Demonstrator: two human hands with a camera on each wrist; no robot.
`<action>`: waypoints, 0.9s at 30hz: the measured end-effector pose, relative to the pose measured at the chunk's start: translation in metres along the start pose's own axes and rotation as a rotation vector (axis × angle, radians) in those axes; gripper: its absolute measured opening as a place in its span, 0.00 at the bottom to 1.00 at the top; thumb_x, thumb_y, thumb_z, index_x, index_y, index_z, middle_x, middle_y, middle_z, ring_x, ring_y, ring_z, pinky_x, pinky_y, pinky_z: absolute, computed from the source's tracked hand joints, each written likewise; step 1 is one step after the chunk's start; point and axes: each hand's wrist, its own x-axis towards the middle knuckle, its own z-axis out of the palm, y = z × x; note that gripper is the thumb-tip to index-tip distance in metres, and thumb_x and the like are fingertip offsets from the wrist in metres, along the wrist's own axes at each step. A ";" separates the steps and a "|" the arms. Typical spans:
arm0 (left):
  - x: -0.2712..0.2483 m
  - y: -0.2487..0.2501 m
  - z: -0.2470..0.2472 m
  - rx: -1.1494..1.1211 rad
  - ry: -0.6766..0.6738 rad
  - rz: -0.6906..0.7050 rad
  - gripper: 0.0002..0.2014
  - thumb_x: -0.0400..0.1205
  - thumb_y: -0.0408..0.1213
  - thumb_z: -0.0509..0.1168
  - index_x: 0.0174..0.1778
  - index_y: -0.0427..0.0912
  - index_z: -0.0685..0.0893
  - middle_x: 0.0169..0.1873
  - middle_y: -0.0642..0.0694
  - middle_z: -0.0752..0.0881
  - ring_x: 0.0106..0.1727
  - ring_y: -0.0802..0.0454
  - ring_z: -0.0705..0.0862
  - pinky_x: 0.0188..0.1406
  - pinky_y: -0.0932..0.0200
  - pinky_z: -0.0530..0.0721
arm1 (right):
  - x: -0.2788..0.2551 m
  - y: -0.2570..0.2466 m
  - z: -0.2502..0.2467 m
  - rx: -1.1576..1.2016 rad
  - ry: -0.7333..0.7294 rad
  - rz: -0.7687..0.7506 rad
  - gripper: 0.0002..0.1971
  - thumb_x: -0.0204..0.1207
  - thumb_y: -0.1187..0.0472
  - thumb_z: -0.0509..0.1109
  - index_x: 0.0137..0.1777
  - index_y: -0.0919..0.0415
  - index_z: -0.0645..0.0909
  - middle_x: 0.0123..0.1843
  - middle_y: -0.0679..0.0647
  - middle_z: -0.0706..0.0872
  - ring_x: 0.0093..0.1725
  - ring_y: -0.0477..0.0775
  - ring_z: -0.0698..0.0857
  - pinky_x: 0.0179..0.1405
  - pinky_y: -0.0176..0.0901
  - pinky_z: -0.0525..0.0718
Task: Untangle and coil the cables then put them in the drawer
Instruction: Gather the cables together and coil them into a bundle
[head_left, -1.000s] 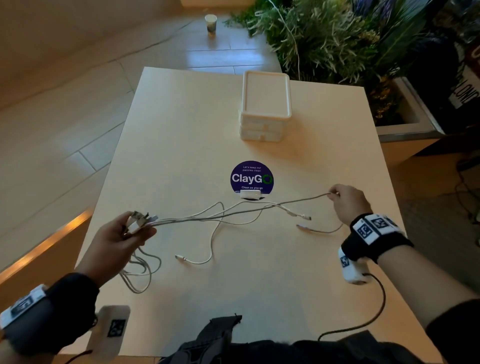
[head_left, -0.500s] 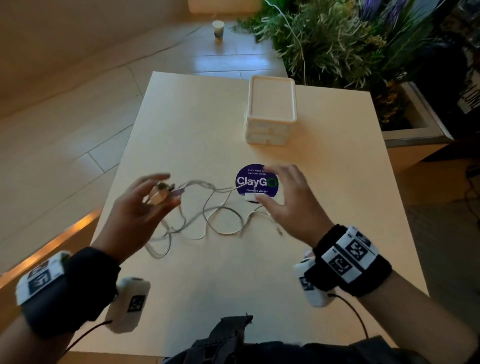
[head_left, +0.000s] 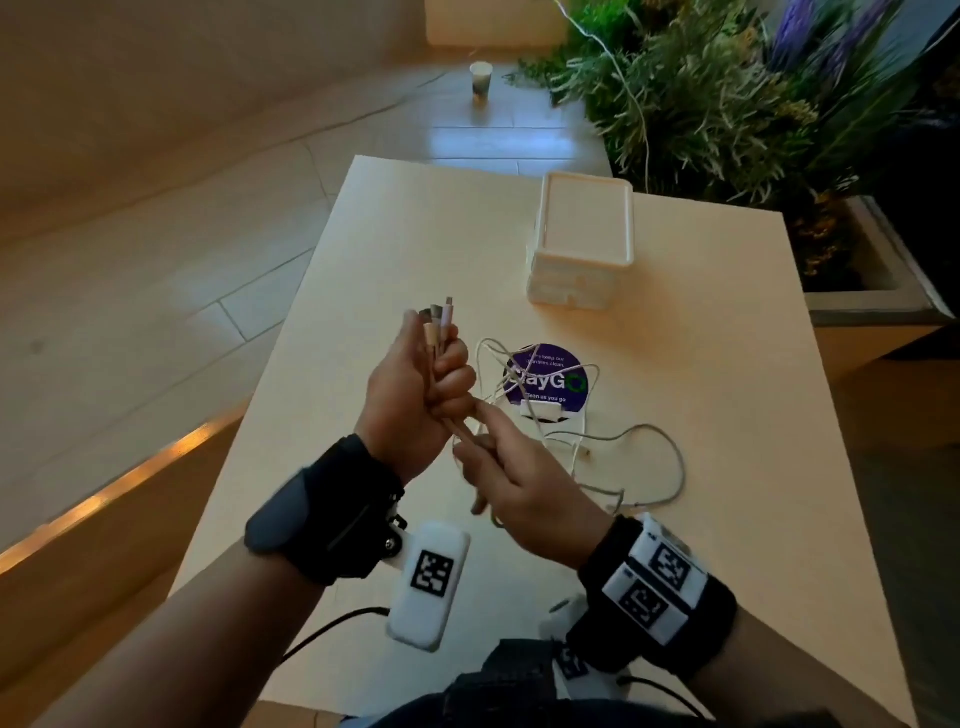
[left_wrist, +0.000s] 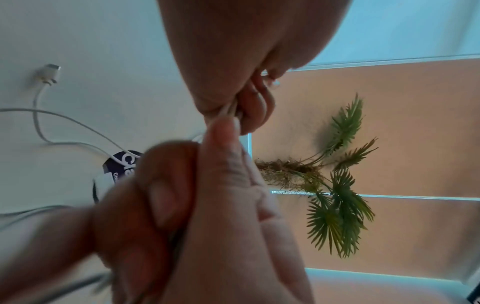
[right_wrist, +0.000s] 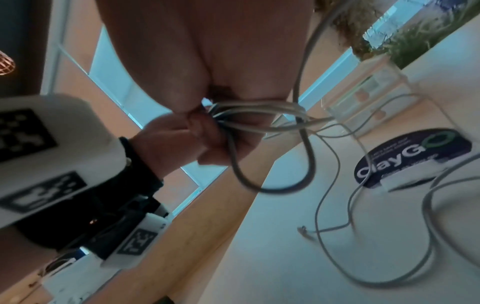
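Several thin white cables (head_left: 631, 470) are bunched together. My left hand (head_left: 441, 384) grips the bundle in a fist above the table, with the plugs (head_left: 440, 316) sticking up out of it. Just below that fist, my right hand (head_left: 485, 441) pinches the same strands. The loose lengths hang down and lie in loops on the table (head_left: 727, 415) to the right. In the right wrist view the strands (right_wrist: 259, 110) run from my left fist (right_wrist: 197, 133) and sag in a loop. The white drawer unit (head_left: 582, 244) stands shut at the far side of the table.
A round purple ClayGo sign (head_left: 550, 382) stands in the middle of the table, with cable loops around it. A planter with bushy plants (head_left: 727, 93) borders the table's far right. A paper cup (head_left: 480, 83) stands on the floor beyond the table.
My left hand has raised the plug ends and turned them upright. My right hand has come in from over the sign and taken hold of the cables under the left fist.
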 end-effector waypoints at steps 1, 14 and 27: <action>0.002 -0.003 -0.003 -0.039 0.042 -0.011 0.22 0.86 0.56 0.46 0.37 0.44 0.71 0.20 0.54 0.64 0.14 0.62 0.58 0.11 0.69 0.53 | -0.004 0.003 -0.003 -0.114 0.012 -0.013 0.14 0.85 0.59 0.57 0.69 0.54 0.69 0.30 0.45 0.75 0.27 0.43 0.74 0.29 0.33 0.74; 0.014 -0.023 -0.012 0.081 0.237 -0.006 0.16 0.86 0.52 0.53 0.37 0.45 0.71 0.18 0.56 0.62 0.15 0.63 0.58 0.10 0.71 0.53 | -0.039 -0.009 -0.026 -0.900 -0.131 -0.133 0.20 0.85 0.58 0.54 0.76 0.54 0.62 0.52 0.54 0.84 0.44 0.59 0.84 0.36 0.50 0.79; -0.018 -0.019 0.004 0.890 -0.410 -0.324 0.16 0.76 0.60 0.61 0.33 0.53 0.81 0.26 0.56 0.66 0.24 0.61 0.62 0.20 0.69 0.58 | 0.010 -0.023 -0.071 -0.538 0.027 -0.108 0.16 0.75 0.44 0.65 0.57 0.49 0.68 0.34 0.54 0.87 0.32 0.51 0.84 0.35 0.46 0.81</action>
